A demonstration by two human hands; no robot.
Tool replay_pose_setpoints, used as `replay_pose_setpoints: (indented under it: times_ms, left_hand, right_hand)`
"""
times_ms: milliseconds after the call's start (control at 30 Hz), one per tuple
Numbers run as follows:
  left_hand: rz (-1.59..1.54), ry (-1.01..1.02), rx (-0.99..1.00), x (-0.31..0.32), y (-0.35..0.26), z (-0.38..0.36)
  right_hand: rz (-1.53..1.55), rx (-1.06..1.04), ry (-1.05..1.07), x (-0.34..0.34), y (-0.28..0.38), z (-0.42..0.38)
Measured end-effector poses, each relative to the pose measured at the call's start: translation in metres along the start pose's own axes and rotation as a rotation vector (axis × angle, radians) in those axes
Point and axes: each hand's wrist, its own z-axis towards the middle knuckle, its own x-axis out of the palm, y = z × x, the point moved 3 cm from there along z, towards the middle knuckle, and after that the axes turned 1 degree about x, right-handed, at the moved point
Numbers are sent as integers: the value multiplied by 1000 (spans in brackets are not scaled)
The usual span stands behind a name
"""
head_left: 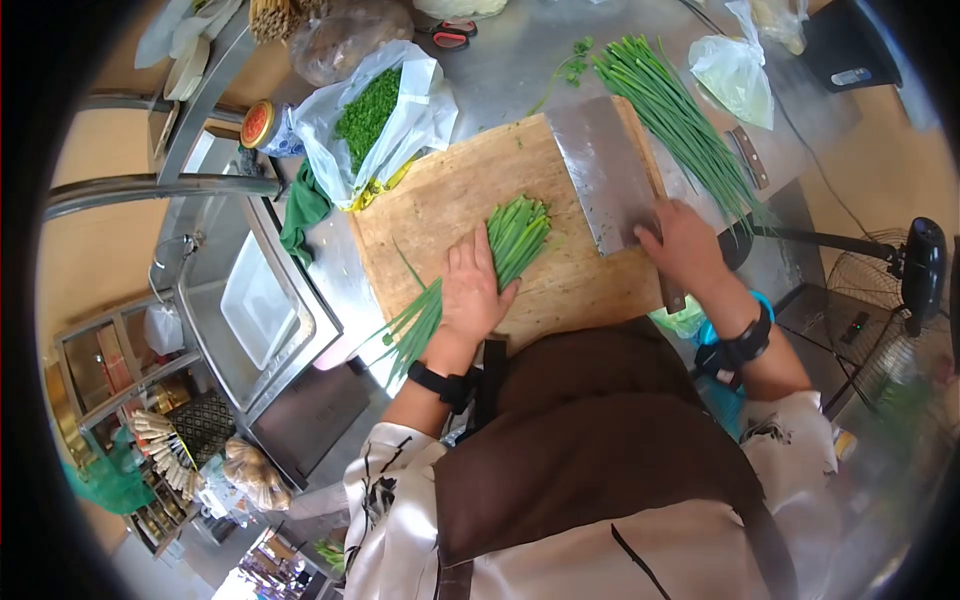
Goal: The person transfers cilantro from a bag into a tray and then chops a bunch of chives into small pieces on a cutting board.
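A bunch of garlic chives [522, 240] lies slantwise on the wooden cutting board [420, 210], its cut ends toward the middle and its leaf tips hanging past the near left edge. My left hand [470, 285] is over the bunch, gripping it down with the thumb on one side and the fingers on the other. In my right hand [685, 245] is a cleaver [598, 175], its broad blade over the board's right part, apart from the bunch. The end of its handle shows below my palm.
More garlic chives [680, 130] lie right of the board, beside a knife with a wooden handle [748, 158]. Behind the board's left corner sits a plastic bag of chopped greens [372, 110], next to a lidded jar [262, 125]. A sink [260, 300] is at left, a fan [870, 280] at right.
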Motion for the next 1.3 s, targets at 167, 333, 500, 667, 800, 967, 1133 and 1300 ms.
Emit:
replay_pose_setpoints:
  times_ms: [167, 333, 500, 667, 800, 967, 1133, 1300]
  left_hand:
    - [-36, -43, -58, -13, -15, -3]
    - [-34, -21, -126, -14, -16, -2]
    - [-26, -7, -128, -18, -13, -1]
    - [-51, 23, -146, -14, -18, 4]
    - [-56, 7, -136, -6, -21, 7]
    - [-63, -35, -96, -1, -20, 6]
    - [-31, -135, -63, -8, -22, 7]
    - [-87, -235, 96, -23, -20, 22]
  right_hand:
    - [-33, 77, -67, 41, -20, -39]
    - [344, 153, 17, 43, -39, -32]
    - [1365, 468, 434, 28, -26, -36]
    - [491, 15, -16, 13, 3, -37]
    - [113, -171, -113, 18, 30, -45]
    - [157, -255, -27, 28, 54, -59]
    - [160, -247, 10, 30, 41, -52]
    - [152, -195, 74, 26, 36, -46]
